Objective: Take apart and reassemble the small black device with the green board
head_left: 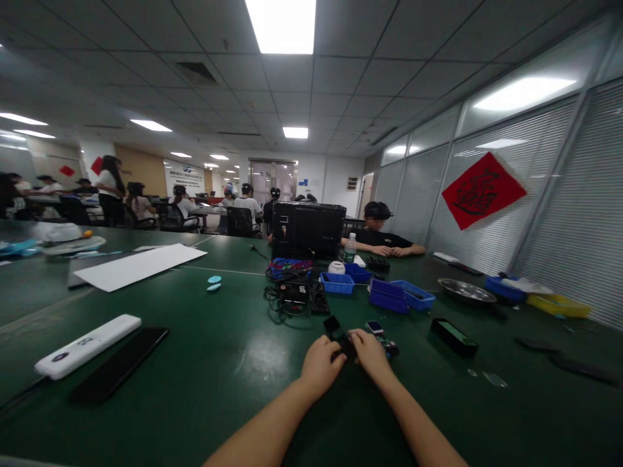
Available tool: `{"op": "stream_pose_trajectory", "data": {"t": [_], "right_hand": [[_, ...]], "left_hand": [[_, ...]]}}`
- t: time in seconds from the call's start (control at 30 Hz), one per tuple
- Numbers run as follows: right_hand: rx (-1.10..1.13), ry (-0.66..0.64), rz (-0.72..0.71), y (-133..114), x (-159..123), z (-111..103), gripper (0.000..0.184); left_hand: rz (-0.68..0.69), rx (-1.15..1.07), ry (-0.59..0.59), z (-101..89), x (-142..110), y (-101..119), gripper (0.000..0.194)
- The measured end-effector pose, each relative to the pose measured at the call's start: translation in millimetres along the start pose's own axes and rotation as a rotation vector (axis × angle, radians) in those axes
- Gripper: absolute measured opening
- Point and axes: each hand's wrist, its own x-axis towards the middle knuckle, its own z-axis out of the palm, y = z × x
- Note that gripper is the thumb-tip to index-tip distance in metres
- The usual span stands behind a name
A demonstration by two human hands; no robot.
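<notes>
Between my two hands is a small black flat part (pixel 333 327) with an upright panel, held just above the green table (pixel 253 350); its exact kind is too dark to make out. My left hand (pixel 321 364) grips its left side with thumb and curled fingers. Closed on the right side is my right hand (pixel 368 353), fingertips pressed against the edge. Just beyond the right hand lie a small device with a pale screen (pixel 374 327) and a few small dark parts (pixel 390 349).
Ahead are a black adapter with cables (pixel 293 293), several blue trays (pixel 337 283), a bottle (pixel 350 248) and a monitor (pixel 307 230). A black box (pixel 453 337) stands right. A white power strip (pixel 88 346) and black slab (pixel 121 364) lie left. A person (pixel 384 237) sits opposite.
</notes>
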Motion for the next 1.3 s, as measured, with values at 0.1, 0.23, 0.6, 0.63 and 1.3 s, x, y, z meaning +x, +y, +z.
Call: {"op": "stream_pose_trajectory", "data": {"t": [0.1, 0.23, 0.6, 0.63, 1.3], "right_hand": [[-0.303, 0.218, -0.108, 3, 3, -18, 0.032], [-0.572, 0.266, -0.029, 10, 4, -31, 0.037], [-0.585, 0.118, 0.166, 46, 23, -39, 0.045], [-0.541, 0.113, 0.182, 47, 25, -41, 0.046], [-0.64, 0.127, 0.274, 55, 25, -47, 0.061]], "left_hand": [[-0.021, 0.036, -0.011, -0.7, -1, 1, 0.018], [0.043, 0.002, -0.053, -3.8, -4, 5, 0.025], [0.066, 0.006, -0.129, -9.9, -5, 9, 0.034], [0.064, 0.007, -0.133, -10.2, -5, 9, 0.035], [0.091, -0.016, -0.134, -7.7, -4, 5, 0.036]]}}
